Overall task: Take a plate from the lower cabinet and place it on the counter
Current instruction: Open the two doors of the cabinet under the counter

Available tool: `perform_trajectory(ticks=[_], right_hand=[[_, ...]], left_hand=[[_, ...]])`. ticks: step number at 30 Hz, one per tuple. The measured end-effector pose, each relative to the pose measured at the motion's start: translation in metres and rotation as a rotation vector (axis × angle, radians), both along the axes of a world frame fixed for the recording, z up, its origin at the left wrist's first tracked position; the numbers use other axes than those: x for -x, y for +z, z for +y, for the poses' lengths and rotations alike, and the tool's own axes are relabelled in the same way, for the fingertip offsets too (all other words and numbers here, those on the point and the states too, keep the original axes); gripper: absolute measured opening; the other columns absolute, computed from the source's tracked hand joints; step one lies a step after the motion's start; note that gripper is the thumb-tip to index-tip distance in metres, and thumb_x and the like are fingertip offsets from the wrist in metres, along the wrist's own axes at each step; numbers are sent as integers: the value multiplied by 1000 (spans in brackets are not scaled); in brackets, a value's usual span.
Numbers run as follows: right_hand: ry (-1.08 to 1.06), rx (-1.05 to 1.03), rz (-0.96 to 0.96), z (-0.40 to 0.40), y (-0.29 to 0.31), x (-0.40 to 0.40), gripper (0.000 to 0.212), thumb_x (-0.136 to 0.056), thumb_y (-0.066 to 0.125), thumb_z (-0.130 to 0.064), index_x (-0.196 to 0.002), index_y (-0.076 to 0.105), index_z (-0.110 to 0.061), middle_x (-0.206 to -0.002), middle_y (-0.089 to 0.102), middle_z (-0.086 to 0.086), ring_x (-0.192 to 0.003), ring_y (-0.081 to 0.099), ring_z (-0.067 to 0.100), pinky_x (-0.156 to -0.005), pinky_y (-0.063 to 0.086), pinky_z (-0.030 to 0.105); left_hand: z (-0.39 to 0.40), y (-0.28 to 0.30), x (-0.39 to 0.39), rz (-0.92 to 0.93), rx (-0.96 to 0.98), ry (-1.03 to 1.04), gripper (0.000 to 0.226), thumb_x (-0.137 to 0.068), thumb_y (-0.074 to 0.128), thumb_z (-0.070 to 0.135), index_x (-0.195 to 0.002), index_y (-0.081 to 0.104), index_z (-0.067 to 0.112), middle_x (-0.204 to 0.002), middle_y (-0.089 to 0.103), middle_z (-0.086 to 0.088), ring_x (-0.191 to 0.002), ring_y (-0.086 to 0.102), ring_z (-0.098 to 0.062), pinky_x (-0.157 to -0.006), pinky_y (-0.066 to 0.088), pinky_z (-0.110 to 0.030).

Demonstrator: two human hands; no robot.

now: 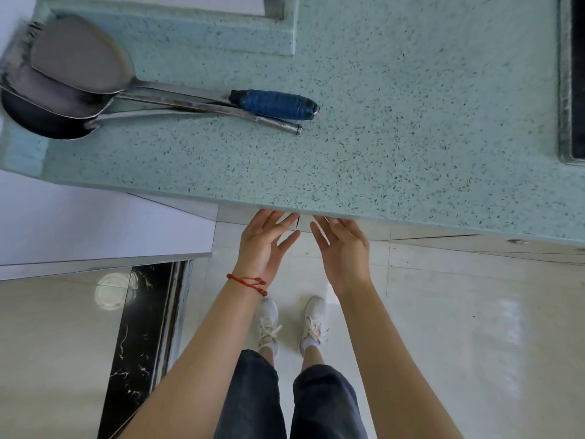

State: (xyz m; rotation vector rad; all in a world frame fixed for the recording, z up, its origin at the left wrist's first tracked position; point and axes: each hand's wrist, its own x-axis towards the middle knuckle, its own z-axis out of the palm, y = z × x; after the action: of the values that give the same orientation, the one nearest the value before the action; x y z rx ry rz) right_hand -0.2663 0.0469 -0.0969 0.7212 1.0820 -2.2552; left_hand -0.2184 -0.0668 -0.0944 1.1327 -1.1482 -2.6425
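Observation:
A speckled green counter fills the upper half of the head view. Just under its front edge show the tops of two white lower cabinet doors with a thin dark gap between them. My left hand, with a red cord at the wrist, reaches to the left door top, fingers spread and empty. Beside it my right hand reaches to the right door top, also spread and empty. No plate is visible; the cabinet's inside is hidden.
Metal ladles and a spatula, one with a blue-taped handle, lie on the counter's left. A steel sink rim runs along the right. White wall stands at left. My feet in white shoes are on the pale tiled floor.

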Motion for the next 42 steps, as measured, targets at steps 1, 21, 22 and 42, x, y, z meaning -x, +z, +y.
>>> perform_trajectory(ticks=[1, 21, 22, 42], right_hand=[[-1, 8, -3, -1, 0, 0, 31, -89, 41, 9, -80, 64, -11, -74, 72, -2, -90, 66, 21, -91, 49, 36], [-91, -106, -105, 9, 9, -53, 17, -83, 54, 11, -77, 55, -5, -74, 62, 11, -73, 64, 20, -86, 54, 32], [-81, -153, -99, 11, 9, -57, 16, -83, 55, 8, -75, 55, -5, -74, 61, 10, -72, 64, 19, -85, 54, 32], [41, -928, -44, -4, 2, -89, 26, -76, 69, -27, -76, 47, -13, -66, 48, 1, -56, 45, 11, -52, 38, 17]], left_hand=[[-1, 0, 0, 11, -21, -8, 34, -84, 47, -6, -102, 58, 20, -112, 61, -1, -118, 54, -21, -94, 44, -37], [16, 6, -32, -102, 41, 140, 21, -80, 52, -12, -76, 55, 9, -72, 65, -4, -82, 68, -17, -77, 56, -28], [18, 7, -37, -112, 75, 137, 18, -81, 53, -10, -76, 55, 8, -74, 64, -7, -78, 69, -16, -75, 57, -27], [43, -8, -70, -504, 674, 186, 25, -74, 72, 19, -72, 50, 7, -71, 60, -13, -61, 54, -17, -47, 42, -2]])
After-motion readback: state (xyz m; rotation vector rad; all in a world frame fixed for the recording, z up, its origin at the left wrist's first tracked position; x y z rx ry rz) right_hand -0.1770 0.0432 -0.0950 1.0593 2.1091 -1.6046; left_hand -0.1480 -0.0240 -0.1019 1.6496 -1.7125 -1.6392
